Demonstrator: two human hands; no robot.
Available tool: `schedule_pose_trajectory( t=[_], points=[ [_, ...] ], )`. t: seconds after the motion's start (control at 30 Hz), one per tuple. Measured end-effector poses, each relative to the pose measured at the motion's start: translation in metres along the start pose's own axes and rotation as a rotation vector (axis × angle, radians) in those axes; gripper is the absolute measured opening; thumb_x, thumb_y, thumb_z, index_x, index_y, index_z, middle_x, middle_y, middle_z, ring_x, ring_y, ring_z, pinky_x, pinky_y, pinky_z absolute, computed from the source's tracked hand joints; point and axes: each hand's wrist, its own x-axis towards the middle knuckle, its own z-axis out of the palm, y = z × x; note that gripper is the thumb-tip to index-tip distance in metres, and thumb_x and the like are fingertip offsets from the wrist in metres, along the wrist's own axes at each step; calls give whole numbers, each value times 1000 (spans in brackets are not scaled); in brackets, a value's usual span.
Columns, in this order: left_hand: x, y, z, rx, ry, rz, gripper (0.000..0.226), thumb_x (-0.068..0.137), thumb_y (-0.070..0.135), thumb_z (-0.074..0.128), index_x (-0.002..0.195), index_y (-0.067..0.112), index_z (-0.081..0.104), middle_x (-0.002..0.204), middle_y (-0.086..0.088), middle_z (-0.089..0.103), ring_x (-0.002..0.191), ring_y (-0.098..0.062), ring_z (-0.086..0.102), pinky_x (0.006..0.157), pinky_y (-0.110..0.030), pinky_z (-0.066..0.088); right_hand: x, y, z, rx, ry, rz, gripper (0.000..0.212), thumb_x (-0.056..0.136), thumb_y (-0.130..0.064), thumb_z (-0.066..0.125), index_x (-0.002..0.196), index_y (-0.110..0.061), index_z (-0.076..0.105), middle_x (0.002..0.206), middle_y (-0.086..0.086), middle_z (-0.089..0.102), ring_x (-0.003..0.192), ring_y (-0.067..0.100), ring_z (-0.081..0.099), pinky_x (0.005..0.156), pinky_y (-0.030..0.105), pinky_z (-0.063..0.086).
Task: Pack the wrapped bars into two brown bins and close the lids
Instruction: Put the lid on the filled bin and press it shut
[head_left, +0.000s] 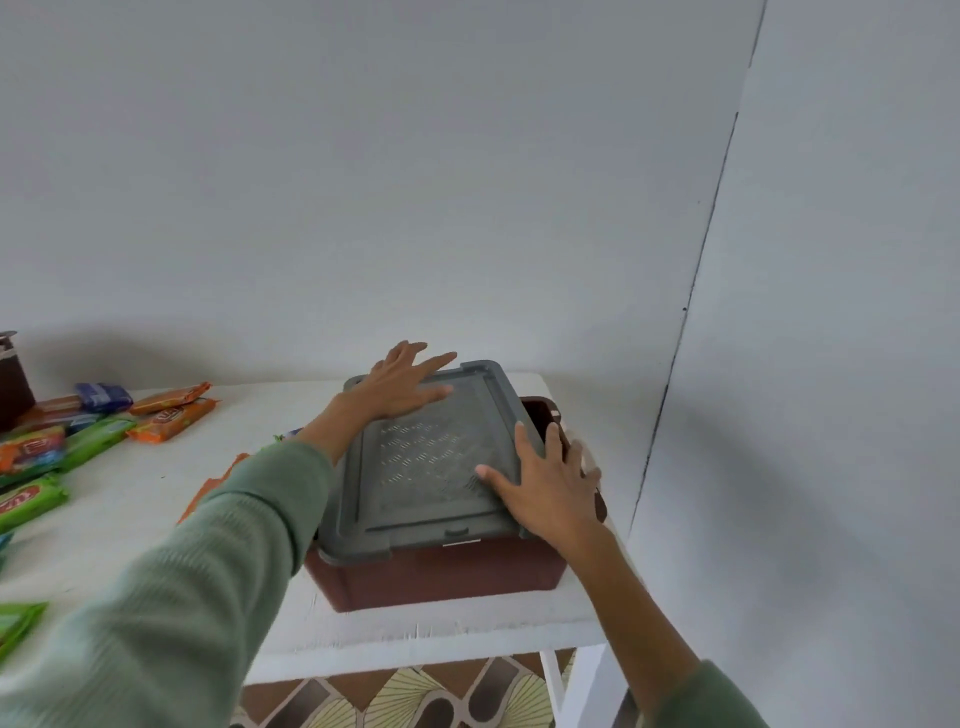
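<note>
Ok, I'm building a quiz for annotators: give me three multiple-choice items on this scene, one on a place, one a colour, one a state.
1. Where do the loose wrapped bars lie? A on a chair; B on the table, left of the bin; C on the floor.
2. What colour is the lid? A grey; B brown; C white.
3. How is the left hand? A gripping a bar; B in a fist; C flat on the lid, fingers straight.
B, they lie on the white tabletop; A, grey over the brown bin; C, palm down on the lid.
</note>
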Motion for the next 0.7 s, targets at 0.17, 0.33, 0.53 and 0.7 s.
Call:
schedule_pose_trajectory(
  t=[0.17, 0.33, 0.53, 0.7],
  points=[
    [20, -2, 22, 102, -151, -63, 54, 91, 62, 24, 142, 47, 16, 156, -4, 14, 144, -24, 11, 113, -58, -2, 13, 12, -2, 9, 11, -44, 57, 99, -46, 23, 150, -29, 5, 159, 0, -3, 146, 30, -1, 114, 52, 14],
    [3, -14, 14, 182, -35, -141, 47, 92, 61, 23, 136, 50, 32, 136, -2, 35, 131, -25, 29, 112, -57, -1, 41, 33, -18, -51, -22, -84, 48, 102, -33, 22, 149, -31, 10, 159, -1, 3, 143, 30, 13, 109, 50, 26],
    [-42, -25, 5, 127, -13, -306, 45, 96, 48, 29, 139, 38, 34, 131, -12, 34, 125, -32, 29, 102, -47, 34, 61, 37, -22, 32, 35, 111, 55, 97, -46, 31, 148, -33, 14, 156, 14, 3, 138, 40, 19, 110, 57, 19],
    [-80, -15, 16, 308, 150, -496, 40, 98, 36, 26, 131, 21, 43, 135, -14, 34, 124, -31, 31, 95, -42, 34, 62, 20, -9, 98, -31, 111, 62, 97, -47, 31, 149, -28, 4, 156, 16, -11, 141, 40, 15, 110, 55, 24]
  ],
)
